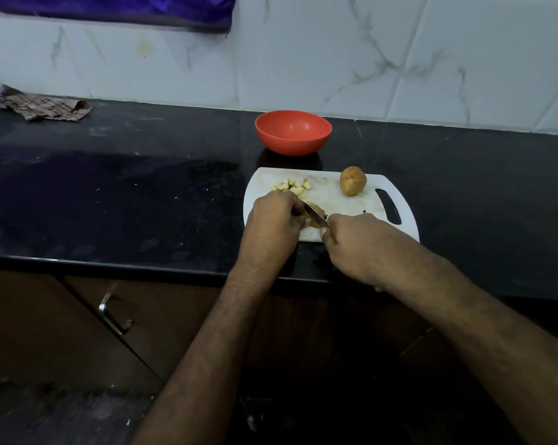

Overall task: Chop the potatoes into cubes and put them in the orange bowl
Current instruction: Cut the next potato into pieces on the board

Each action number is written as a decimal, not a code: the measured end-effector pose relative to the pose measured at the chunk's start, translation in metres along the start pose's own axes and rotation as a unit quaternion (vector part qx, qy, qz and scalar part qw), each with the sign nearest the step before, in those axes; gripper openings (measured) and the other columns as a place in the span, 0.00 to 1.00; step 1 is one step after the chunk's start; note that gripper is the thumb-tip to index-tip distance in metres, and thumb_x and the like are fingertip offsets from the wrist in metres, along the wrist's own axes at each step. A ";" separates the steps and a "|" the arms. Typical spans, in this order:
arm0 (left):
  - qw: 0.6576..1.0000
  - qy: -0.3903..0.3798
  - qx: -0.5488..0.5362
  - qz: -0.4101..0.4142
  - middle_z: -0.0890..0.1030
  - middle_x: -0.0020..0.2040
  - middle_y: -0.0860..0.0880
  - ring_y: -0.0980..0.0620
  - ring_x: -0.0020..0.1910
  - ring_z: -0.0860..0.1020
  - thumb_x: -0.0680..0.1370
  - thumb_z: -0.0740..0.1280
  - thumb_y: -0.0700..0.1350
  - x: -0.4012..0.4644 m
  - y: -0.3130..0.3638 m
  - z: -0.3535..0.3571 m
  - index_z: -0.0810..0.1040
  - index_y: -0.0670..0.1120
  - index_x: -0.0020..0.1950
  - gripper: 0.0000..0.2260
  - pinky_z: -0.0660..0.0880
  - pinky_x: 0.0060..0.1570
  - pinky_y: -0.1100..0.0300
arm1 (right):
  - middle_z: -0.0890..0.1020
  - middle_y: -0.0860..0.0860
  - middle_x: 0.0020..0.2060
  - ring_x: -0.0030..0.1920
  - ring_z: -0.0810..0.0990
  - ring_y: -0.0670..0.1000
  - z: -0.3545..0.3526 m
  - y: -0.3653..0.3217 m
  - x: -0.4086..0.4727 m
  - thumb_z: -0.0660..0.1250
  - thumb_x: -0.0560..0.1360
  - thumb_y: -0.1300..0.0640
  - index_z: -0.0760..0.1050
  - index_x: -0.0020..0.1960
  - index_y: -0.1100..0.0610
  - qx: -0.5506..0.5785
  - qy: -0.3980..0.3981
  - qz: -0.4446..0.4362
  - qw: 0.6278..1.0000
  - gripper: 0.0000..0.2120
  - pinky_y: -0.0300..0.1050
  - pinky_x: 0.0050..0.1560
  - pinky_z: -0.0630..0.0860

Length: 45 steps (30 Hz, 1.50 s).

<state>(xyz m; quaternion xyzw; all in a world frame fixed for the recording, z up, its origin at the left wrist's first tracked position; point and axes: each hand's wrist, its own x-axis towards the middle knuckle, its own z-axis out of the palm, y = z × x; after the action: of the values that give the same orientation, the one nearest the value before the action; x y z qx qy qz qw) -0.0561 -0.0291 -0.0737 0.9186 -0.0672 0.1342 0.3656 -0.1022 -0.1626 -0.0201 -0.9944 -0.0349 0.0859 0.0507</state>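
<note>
Cloth (44, 106): crumpled, brown with a check pattern, lying at the far left of the counter against the wall tiles.
Counter (117, 194): black, glossy stone, speckled with pale crumbs; a cupboard handle (112, 316) shows below its front edge.
Cutting board (329, 194): white plastic, lying flat near the counter's front edge, its handle slot (389, 205) at the right end.
Left hand (272, 220): palm down on the board's left part, fingers curled over a piece of potato (316, 209), pinning it to the board; most of that piece is hidden under the hand.
Potato cubes (292, 187): 1 small heap of pale cut pieces on the board's far-left part, just beyond the left hand's knuckles.
Orange bowl (293, 132): behind the board, near the wall, upright, with nothing visible inside; apart from the board's far edge.
Knife (316, 215): blade slanting between the 2 hands, its edge set on the held potato piece; the handle is hidden in the right fist.
Right hand (351, 242): closed tight around the knife handle, at the board's near edge.
Whole potato (353, 180): 1, brown-skinned and uncut, resting on the board's far-right part, just left of the handle slot, well clear of both hands.
</note>
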 end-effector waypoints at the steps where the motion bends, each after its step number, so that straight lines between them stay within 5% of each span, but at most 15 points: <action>1: 1.000 0.001 0.002 0.000 0.82 0.48 0.50 0.52 0.46 0.79 0.77 0.73 0.43 0.000 0.000 0.000 0.84 0.45 0.51 0.05 0.78 0.51 0.50 | 0.70 0.51 0.39 0.45 0.75 0.54 0.002 0.000 0.001 0.52 0.85 0.48 0.72 0.61 0.55 -0.006 0.007 -0.001 1.000 0.15 0.47 0.42 0.70; 7: 1.000 -0.005 0.015 -0.001 0.82 0.48 0.48 0.48 0.48 0.79 0.77 0.73 0.42 0.001 0.000 0.001 0.84 0.43 0.52 0.05 0.77 0.51 0.48 | 0.71 0.53 0.42 0.45 0.74 0.55 -0.003 -0.010 0.003 0.54 0.84 0.51 0.71 0.64 0.56 -0.018 -0.020 0.014 1.000 0.14 0.48 0.43 0.71; 14: 1.000 -0.007 0.005 0.000 0.84 0.48 0.49 0.49 0.50 0.80 0.77 0.72 0.41 0.002 -0.003 0.003 0.85 0.46 0.50 0.03 0.78 0.52 0.49 | 0.80 0.60 0.39 0.27 0.79 0.54 -0.022 -0.017 0.019 0.57 0.85 0.53 0.73 0.62 0.60 -0.015 -0.127 0.069 0.989 0.13 0.39 0.19 0.72; 23: 1.000 0.004 0.008 -0.011 0.84 0.45 0.50 0.49 0.47 0.81 0.77 0.72 0.42 0.004 -0.007 0.007 0.86 0.49 0.47 0.04 0.79 0.50 0.50 | 0.81 0.60 0.38 0.28 0.79 0.54 -0.011 -0.018 0.042 0.57 0.82 0.61 0.75 0.60 0.61 0.015 -0.140 0.061 0.988 0.10 0.42 0.23 0.75; 31: 1.000 0.006 0.001 -0.012 0.82 0.47 0.52 0.52 0.48 0.79 0.76 0.73 0.42 0.002 -0.002 0.002 0.83 0.47 0.52 0.05 0.78 0.53 0.51 | 0.79 0.60 0.44 0.30 0.78 0.53 -0.015 0.001 0.014 0.53 0.85 0.45 0.69 0.64 0.56 0.060 -0.167 0.060 0.982 0.17 0.42 0.22 0.75; 35: 1.000 0.006 -0.012 0.003 0.82 0.52 0.51 0.52 0.52 0.80 0.77 0.72 0.40 0.001 -0.002 0.002 0.83 0.49 0.60 0.12 0.78 0.58 0.53 | 0.78 0.60 0.46 0.28 0.77 0.53 -0.015 0.004 -0.008 0.52 0.86 0.46 0.68 0.65 0.56 0.017 -0.157 0.044 0.987 0.17 0.40 0.20 0.72; 45: 0.999 0.005 0.032 0.009 0.78 0.57 0.51 0.53 0.57 0.76 0.78 0.68 0.43 -0.002 0.000 0.002 0.82 0.47 0.61 0.11 0.77 0.60 0.52 | 0.77 0.56 0.41 0.27 0.78 0.51 -0.022 0.021 -0.026 0.52 0.85 0.44 0.70 0.53 0.52 0.059 -0.077 0.013 0.995 0.14 0.42 0.23 0.77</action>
<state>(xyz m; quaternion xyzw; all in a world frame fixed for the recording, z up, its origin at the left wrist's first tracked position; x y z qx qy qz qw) -0.0578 -0.0307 -0.0755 0.9285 -0.0693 0.1442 0.3350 -0.1226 -0.1880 0.0032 -0.9805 -0.0202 0.1647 0.1051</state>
